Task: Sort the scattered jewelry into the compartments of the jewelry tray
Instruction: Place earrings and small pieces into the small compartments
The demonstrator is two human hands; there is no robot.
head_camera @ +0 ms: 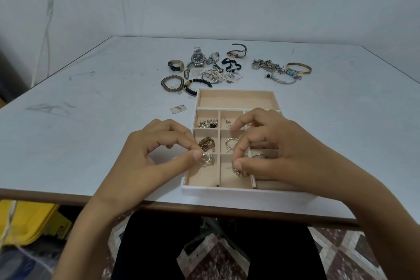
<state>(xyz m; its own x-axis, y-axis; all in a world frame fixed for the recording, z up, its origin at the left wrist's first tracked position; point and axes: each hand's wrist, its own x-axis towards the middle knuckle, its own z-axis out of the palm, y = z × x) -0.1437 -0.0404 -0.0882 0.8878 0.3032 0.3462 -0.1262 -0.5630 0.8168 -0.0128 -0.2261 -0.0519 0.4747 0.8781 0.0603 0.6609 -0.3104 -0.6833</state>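
Pinching a sparkly ring between thumb and forefinger tips, the left hand holds it over the near-left compartment of the jewelry tray, just in front of the cell with the gold chain. Right hand, fingers curled down, pinches a gold link piece low in the near-middle compartment; cannot tell whether the piece rests on the cell floor. Tray sits at the near edge of the table, a little right of centre. Sorted so far: pearl cluster with a black heart in the far-left small cell, hoop earrings in the centre cell, a band ring in a right-side cell; other right cells are hidden under the hand. Judgement: mid-task, both hands at the drop-off stage. Next move calls for a clean release of each piece in its own cell, then a reach past the tray's far edge to the pile toward the table's far edge: watches, beaded bracelets, bangle. The long far compartment looks the fit for those larger pieces.
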